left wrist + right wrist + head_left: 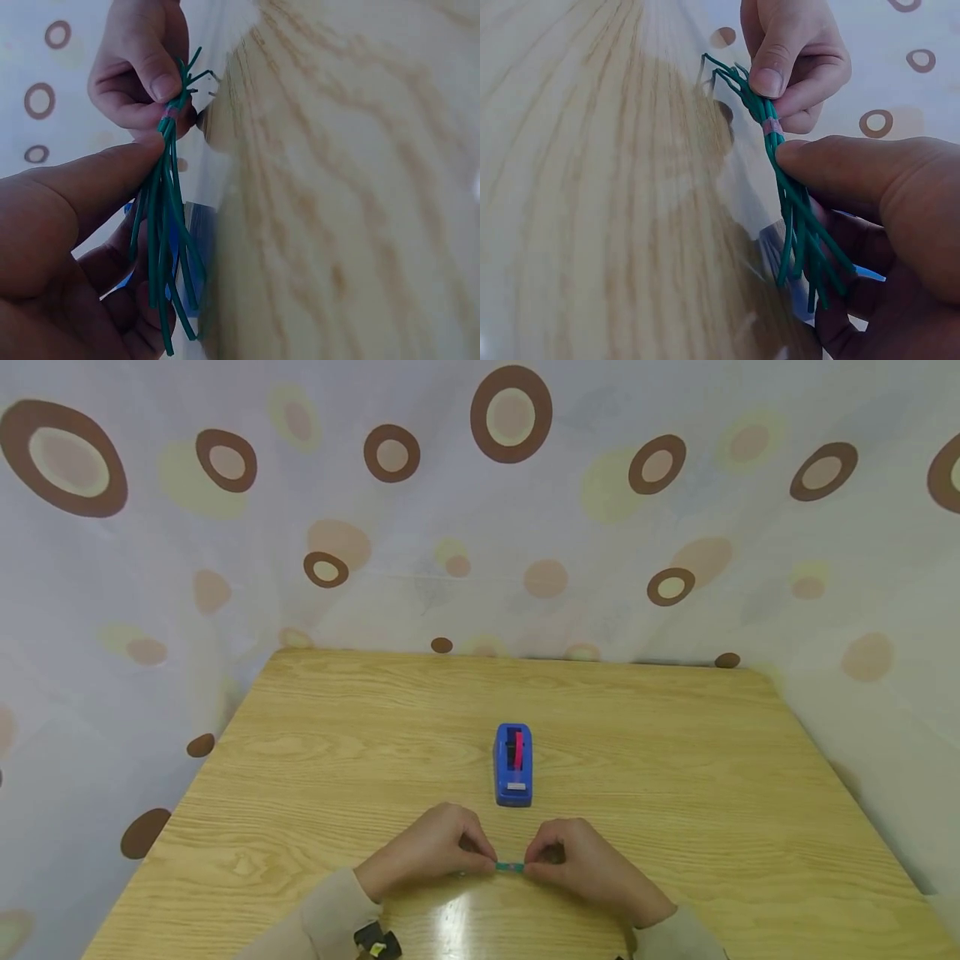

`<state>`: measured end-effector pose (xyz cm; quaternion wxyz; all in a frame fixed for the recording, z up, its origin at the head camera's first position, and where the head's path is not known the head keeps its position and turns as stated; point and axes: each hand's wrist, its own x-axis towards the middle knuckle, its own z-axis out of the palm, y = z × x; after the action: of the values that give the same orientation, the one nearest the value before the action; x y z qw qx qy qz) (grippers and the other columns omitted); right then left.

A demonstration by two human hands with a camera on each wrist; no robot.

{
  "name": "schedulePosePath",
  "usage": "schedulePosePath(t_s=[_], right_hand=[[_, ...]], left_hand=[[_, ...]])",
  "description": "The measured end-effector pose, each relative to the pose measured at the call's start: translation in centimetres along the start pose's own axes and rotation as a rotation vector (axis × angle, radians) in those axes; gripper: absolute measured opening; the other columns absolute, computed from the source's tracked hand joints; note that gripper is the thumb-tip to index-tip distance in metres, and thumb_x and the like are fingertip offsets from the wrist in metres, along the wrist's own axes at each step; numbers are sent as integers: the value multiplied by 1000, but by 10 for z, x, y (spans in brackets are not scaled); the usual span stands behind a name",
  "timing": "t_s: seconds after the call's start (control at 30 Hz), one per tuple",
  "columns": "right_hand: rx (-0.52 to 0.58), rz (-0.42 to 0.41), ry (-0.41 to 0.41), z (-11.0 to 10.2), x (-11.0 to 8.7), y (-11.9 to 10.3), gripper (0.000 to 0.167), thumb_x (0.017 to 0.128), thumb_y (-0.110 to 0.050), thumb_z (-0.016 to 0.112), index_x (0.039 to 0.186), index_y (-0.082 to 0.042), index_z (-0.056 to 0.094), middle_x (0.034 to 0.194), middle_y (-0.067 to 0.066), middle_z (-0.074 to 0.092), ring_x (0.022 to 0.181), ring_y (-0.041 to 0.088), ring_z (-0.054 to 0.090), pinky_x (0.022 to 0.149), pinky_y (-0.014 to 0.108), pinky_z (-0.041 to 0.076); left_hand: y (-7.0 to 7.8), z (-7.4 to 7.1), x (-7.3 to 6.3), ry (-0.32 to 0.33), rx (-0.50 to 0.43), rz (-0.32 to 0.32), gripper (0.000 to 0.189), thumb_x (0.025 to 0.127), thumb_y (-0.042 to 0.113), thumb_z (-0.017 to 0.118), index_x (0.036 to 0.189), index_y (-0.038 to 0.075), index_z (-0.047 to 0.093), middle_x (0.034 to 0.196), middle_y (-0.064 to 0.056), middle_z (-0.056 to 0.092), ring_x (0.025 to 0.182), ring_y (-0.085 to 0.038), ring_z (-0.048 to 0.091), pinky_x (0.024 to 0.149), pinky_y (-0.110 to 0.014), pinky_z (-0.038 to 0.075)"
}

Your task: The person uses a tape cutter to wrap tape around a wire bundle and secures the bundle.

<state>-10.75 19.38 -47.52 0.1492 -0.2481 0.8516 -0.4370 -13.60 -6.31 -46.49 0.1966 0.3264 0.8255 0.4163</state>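
Between the two hands runs a bundle of thin green wires (510, 867), bound at its middle by a narrow band of pink tape (772, 127). My left hand (441, 847) pinches one side of the bundle between thumb and fingers. On the other side of the tape, my right hand (592, 865) pinches it the same way. In the left wrist view, loose wire ends (166, 255) fan out past the left thumb. More ends (810, 247) spread beside the right palm in the right wrist view. Whether the strands are wire or plastic cord is hard to tell.
A blue tape dispenser (513, 765) with a pink tape roll (518, 750) stands on the wooden table (360, 718), just beyond the hands. Behind the table hangs a pale curtain (465, 510) patterned with brown rings. A dark wrist strap piece (377, 941) shows near the left sleeve.
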Motion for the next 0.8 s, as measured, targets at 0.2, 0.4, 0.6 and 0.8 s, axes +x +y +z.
schedulePosePath(t_s=[0.2,0.4,0.6,0.8], right_hand=[[-16,-15,-25,0,-1,-1,6,87,-20,77,85,-23,73,84,-13,65,80,6,59,73,27,50],[-51,-37,-38,0,-1,-3,6,87,-18,77,85,-21,73,83,-15,63,80,5,58,73,26,51],[-64,-39,-44,0,0,-1,6,87,-19,77,84,-22,73,83,-15,63,80,5,58,73,26,51],[-73,-31,-49,0,1,-1,8,87,-20,78,82,-25,74,82,-13,60,77,9,55,70,26,49]], left_hand=[[-2,4,2,-19,49,4,3,81,20,83,83,19,80,78,19,64,73,3,59,67,-19,49],[-3,7,4,-29,93,10,4,80,20,84,80,20,80,76,20,65,68,4,59,63,-18,49],[-1,8,4,-18,133,5,5,79,21,84,78,21,79,75,20,63,68,5,58,63,-17,48],[0,9,4,-23,172,2,6,78,19,85,78,22,79,74,21,61,68,6,56,62,-16,47]])
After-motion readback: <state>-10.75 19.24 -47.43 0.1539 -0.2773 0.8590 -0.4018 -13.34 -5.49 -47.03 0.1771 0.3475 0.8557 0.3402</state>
